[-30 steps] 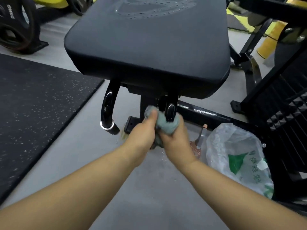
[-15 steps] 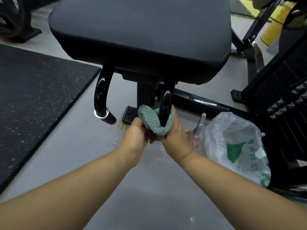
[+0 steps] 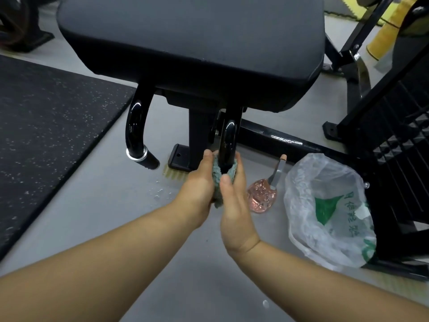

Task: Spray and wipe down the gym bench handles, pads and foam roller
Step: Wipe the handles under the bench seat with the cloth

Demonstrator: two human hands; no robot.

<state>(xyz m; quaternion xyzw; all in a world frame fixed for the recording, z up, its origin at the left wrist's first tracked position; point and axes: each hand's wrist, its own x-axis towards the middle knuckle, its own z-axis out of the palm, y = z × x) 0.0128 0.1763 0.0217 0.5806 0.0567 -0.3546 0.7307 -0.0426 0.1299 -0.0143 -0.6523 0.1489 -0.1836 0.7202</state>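
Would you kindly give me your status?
Left hand, right hand both grip cloth around right handle. Left handle bare. Spray bottle, plastic bag on floor alongside, not obstructing.

Print found on one item only: the clear plastic bag. It carries a green triangular mark with a line of green characters beside it. The film is creased and the characters blurred, so we cannot read them.

Bag R of bottle, under pad.

Head camera faces forward and down; close above bench pad.
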